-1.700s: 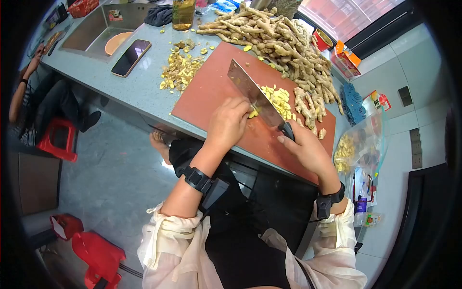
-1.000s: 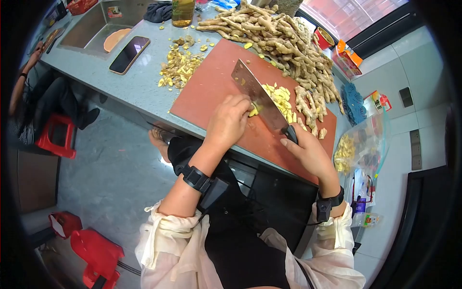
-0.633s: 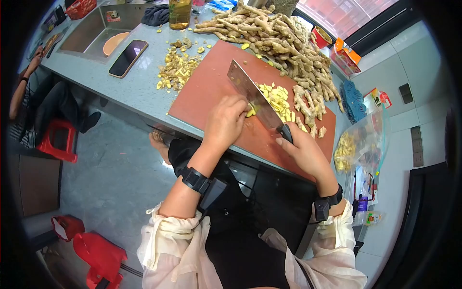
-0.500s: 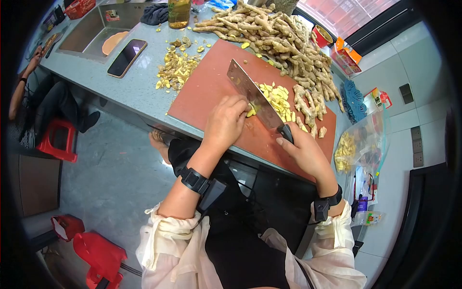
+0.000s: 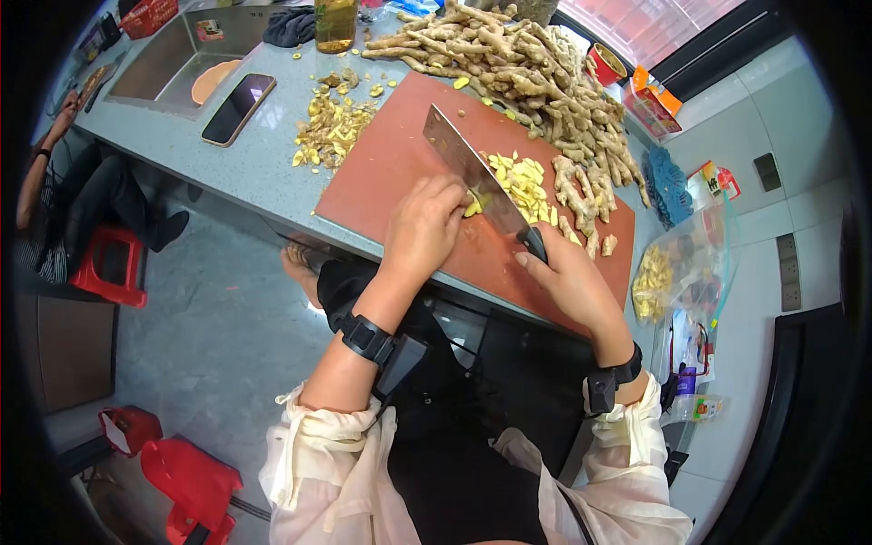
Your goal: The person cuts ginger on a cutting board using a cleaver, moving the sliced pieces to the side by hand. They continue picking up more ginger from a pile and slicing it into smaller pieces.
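Note:
My right hand (image 5: 568, 282) grips the black handle of a broad cleaver (image 5: 465, 169) whose blade rests on a red-brown cutting board (image 5: 386, 177). My left hand (image 5: 423, 227) presses a small yellow ginger piece (image 5: 472, 207) against the near side of the blade. Cut ginger slices (image 5: 524, 186) lie heaped just beyond the blade. A few peeled ginger roots (image 5: 579, 202) sit at the board's right end.
A big pile of raw ginger (image 5: 518, 68) covers the counter's far side. Peel scraps (image 5: 331, 127), a phone (image 5: 238, 108), a sink (image 5: 182, 54) and a jar (image 5: 334, 23) lie to the left. A plastic bag of slices (image 5: 677, 277) hangs at right. Another person (image 5: 54, 182) sits at far left.
The cleaver rose slightly and came down again beside my left hand's fingers. Both hands stayed in place on the board; the view shifted a little.

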`<move>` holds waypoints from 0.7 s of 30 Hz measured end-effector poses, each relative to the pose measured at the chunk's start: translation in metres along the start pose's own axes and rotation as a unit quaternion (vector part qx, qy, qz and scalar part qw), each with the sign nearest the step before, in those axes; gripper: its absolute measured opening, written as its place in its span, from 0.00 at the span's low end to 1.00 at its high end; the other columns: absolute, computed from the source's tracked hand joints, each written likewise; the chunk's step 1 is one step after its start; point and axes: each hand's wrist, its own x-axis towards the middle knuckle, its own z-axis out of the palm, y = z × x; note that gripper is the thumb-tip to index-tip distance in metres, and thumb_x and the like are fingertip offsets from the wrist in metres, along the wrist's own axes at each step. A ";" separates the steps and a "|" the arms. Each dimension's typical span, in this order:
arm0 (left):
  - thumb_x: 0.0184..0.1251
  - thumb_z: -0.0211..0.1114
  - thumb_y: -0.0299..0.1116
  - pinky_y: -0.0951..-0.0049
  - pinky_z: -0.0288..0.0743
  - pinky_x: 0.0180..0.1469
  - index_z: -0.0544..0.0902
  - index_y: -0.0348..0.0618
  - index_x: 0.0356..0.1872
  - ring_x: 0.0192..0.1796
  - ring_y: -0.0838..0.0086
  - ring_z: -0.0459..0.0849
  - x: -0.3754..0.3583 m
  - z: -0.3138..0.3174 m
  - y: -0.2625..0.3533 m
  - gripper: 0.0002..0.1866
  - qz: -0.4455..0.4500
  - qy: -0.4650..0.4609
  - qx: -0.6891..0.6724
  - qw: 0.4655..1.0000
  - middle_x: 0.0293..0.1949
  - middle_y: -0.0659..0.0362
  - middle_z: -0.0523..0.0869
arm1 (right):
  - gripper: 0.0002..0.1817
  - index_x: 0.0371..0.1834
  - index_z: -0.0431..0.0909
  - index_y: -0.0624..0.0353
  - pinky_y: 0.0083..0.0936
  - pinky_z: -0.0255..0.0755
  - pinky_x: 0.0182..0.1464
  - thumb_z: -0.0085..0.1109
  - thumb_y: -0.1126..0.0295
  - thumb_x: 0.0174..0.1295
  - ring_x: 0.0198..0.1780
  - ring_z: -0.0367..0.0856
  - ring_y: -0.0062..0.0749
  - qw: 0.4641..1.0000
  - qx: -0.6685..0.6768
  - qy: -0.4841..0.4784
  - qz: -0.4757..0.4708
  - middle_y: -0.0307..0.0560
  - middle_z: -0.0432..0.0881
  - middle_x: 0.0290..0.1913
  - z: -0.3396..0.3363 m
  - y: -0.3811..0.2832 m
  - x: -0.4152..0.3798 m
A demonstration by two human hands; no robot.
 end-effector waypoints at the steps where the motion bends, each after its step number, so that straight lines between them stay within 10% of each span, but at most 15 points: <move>1: 0.61 0.69 0.20 0.58 0.81 0.54 0.86 0.38 0.39 0.51 0.54 0.85 0.000 0.001 -0.001 0.06 0.006 0.004 0.000 1.000 0.47 0.55 0.88 | 0.17 0.54 0.72 0.63 0.53 0.74 0.49 0.62 0.61 0.74 0.47 0.83 0.69 1.000 0.006 0.001 0.005 0.69 0.84 0.41 0.000 0.000 -0.001; 21: 0.62 0.68 0.20 0.59 0.81 0.56 0.85 0.38 0.39 0.54 0.54 0.85 0.000 -0.001 0.001 0.06 -0.003 -0.006 -0.005 1.000 0.48 0.55 0.88 | 0.17 0.54 0.73 0.62 0.52 0.74 0.50 0.62 0.60 0.74 0.48 0.83 0.68 1.000 0.005 -0.002 -0.006 0.68 0.84 0.42 0.004 -0.005 0.018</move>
